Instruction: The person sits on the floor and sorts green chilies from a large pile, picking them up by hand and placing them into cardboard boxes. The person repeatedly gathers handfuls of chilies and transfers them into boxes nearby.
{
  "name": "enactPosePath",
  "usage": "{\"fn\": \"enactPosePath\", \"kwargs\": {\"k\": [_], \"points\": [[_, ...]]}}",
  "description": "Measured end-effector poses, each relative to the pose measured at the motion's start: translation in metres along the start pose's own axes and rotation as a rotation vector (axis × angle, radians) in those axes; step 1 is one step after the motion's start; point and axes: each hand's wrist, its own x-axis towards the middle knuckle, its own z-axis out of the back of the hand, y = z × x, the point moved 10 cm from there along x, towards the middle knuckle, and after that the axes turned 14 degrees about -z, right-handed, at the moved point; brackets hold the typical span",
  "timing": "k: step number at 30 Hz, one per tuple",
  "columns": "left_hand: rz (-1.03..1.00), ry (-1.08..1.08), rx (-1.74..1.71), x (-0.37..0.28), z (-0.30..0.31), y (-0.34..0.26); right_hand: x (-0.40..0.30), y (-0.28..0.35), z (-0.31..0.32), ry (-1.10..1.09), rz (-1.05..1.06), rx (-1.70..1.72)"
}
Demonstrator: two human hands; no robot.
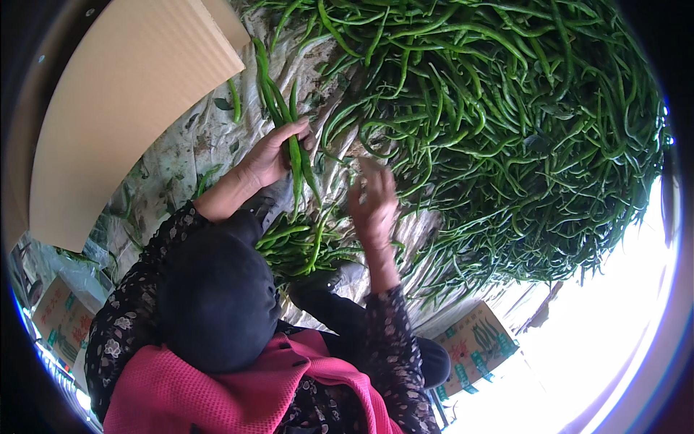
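Observation:
Several long green chili peppers [294, 152] are gripped in my left hand [276, 149], their ends sticking out above and below the fingers. My right hand [374, 200] is to the right of it, slightly blurred, fingers apart, with nothing seen in it, over the near edge of a large heap of green chili peppers [488, 119]. That heap fills the upper right. A smaller pile of chili peppers [293, 249] lies between my feet, below and between the two hands.
An open cardboard box [135, 92] stands at the upper left. Under the peppers spreads a wrinkled, dirty sheet [190, 135] with loose leaves and stray peppers. Printed cartons stand at the lower right [474, 347] and lower left [62, 320]. My dark-clad knee [217, 298] is close before me.

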Motion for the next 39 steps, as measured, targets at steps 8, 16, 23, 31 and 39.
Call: {"fn": "enactPosePath", "kwargs": {"k": [8, 16, 23, 31, 39], "points": [[-0.038, -0.081, 0.062, 0.002, 0.014, 0.001, 0.094, -0.069, -0.093, 0.130, -0.301, -0.174], [-0.060, -0.137, 0.118, 0.001, 0.035, -0.004, 0.094, -0.069, -0.111, 0.128, -0.173, -0.550], [-0.090, -0.069, 0.110, 0.010, 0.025, -0.009, 0.087, -0.099, -0.087, 0.287, 0.056, -0.807], [-0.163, 0.012, 1.157, 0.061, 0.028, -0.028, 0.049, -0.082, 0.004, 0.436, -0.553, 0.105], [-0.418, 0.159, 1.872, 0.123, 0.003, 0.007, 0.013, -0.112, 0.092, 0.519, -0.596, 0.156]]}}
